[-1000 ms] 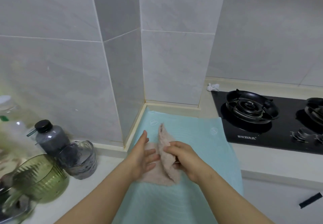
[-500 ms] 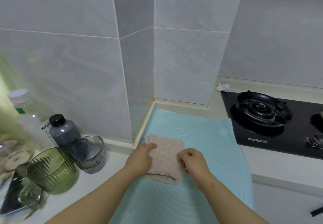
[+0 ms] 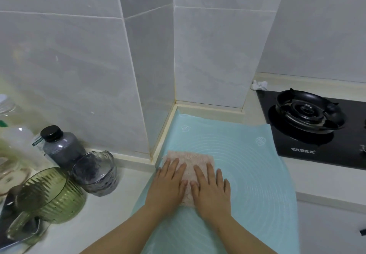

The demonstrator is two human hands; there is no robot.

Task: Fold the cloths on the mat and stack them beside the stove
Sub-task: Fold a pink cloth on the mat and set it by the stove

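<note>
A folded pinkish fuzzy cloth [image 3: 189, 159] lies on the left part of the light blue mat [image 3: 247, 166]. My left hand [image 3: 168, 184] and my right hand [image 3: 211, 189] lie side by side on the cloth, palms down with fingers straight, pressing it flat. Most of the cloth's near half is hidden under the hands. The black gas stove [image 3: 315, 126] sits to the right of the mat, with a strip of white counter between them.
Left of the mat stand a dark bottle [image 3: 59, 145], a clear glass cup [image 3: 97, 172], a green ribbed container [image 3: 45, 198] and pale bottles. A crumpled white scrap [image 3: 259, 85] lies behind the stove. Tiled walls form a corner behind the mat.
The cloth went from half-lifted between my hands to lying folded flat. Both hands moved from gripping its sides to pressing flat on top. The view shifted left.
</note>
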